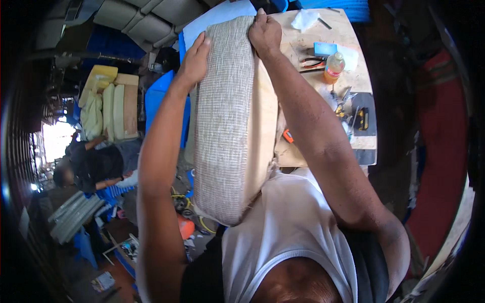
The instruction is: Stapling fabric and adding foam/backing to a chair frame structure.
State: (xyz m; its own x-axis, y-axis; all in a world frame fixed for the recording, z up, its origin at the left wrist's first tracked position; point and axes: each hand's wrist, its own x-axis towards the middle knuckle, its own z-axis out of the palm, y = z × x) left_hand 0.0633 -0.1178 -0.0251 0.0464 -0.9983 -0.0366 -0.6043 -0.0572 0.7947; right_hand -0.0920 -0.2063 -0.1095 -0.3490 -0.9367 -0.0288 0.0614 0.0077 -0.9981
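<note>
head cam | looks steeply down from above | close over chest and raised arms | workbench [353, 76] ahead

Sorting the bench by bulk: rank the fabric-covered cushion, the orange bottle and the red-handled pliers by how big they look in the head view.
1. fabric-covered cushion, by far the largest, though it is held nearest the camera.
2. orange bottle.
3. red-handled pliers, about the bottle's length but thinner, so this order is unsure.
</note>
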